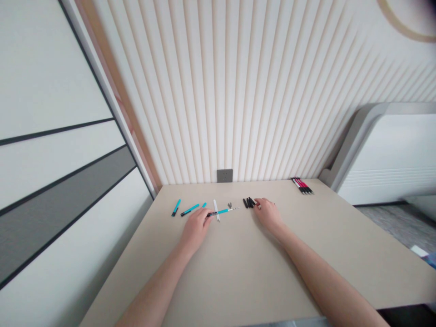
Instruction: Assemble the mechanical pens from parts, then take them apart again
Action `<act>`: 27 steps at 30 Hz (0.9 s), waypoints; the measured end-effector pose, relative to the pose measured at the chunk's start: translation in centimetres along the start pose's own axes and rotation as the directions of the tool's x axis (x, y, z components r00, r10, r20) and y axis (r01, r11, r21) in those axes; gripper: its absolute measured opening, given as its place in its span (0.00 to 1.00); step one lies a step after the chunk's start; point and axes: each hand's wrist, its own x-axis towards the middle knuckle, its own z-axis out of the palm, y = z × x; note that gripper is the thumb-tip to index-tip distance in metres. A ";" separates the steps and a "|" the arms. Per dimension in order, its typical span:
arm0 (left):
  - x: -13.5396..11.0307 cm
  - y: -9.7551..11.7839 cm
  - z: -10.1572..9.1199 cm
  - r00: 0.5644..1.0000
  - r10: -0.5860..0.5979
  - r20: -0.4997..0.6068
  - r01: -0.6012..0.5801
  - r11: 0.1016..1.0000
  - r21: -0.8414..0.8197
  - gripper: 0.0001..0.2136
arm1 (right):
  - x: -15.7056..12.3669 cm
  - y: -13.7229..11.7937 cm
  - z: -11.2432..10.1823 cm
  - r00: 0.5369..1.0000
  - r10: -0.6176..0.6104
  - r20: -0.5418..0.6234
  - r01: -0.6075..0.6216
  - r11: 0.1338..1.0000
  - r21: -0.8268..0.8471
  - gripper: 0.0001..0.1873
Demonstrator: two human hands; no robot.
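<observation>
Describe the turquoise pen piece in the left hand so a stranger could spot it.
Below the ribbed cream wall, over the beige tabletop, find the bare left hand. It holds the slim turquoise and black pen barrel. Unlike the two turquoise barrels lying farthest left, it is held and has a thin pale rod at its right end.

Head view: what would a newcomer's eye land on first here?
Probably the bright blue barrel in the left hand, pointing right, over the far half of the table. Next, the right hand, at the small black pieces right of it. Then the pink-and-black pens lined up at the far right, near the ribbed wall.
</observation>
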 end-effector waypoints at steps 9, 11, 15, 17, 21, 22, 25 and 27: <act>0.0 -0.2 -0.1 0.995 -0.077 -0.059 0.079 0.996 0.029 0.04 | -0.3 -1.0 0.1 0.928 -0.349 -0.130 0.372 0.860 0.348 0.15; 0.0 -0.2 -0.1 0.995 -0.083 -0.051 0.085 0.996 0.026 0.04 | -0.4 -1.3 0.2 0.912 -0.384 -0.145 0.410 0.839 0.358 0.15; 0.1 0.0 -0.2 0.995 -0.092 -0.034 0.093 0.995 0.020 0.04 | -0.5 -1.4 0.2 0.905 -0.390 -0.169 0.425 0.831 0.359 0.15; 0.1 0.1 -0.2 0.995 -0.096 -0.030 0.097 0.995 0.017 0.04 | -0.5 -1.4 0.3 0.904 -0.387 -0.181 0.427 0.832 0.356 0.15; 0.1 0.1 -0.2 0.996 -0.083 -0.019 0.083 0.996 0.012 0.04 | -0.6 -1.4 0.3 0.895 -0.402 -0.191 0.445 0.821 0.358 0.15; 0.0 0.1 -0.2 0.997 -0.077 -0.015 0.077 0.997 0.012 0.04 | -0.6 -1.4 0.4 0.892 -0.408 -0.194 0.451 0.816 0.360 0.15; 0.0 0.1 -0.3 0.998 -0.064 -0.005 0.064 0.998 0.016 0.03 | -0.8 -1.6 0.4 0.879 -0.434 -0.198 0.477 0.797 0.371 0.15; 0.0 0.0 -0.3 0.998 -0.060 -0.004 0.060 0.998 0.016 0.04 | -0.9 -1.8 0.3 0.869 -0.455 -0.196 0.495 0.782 0.379 0.15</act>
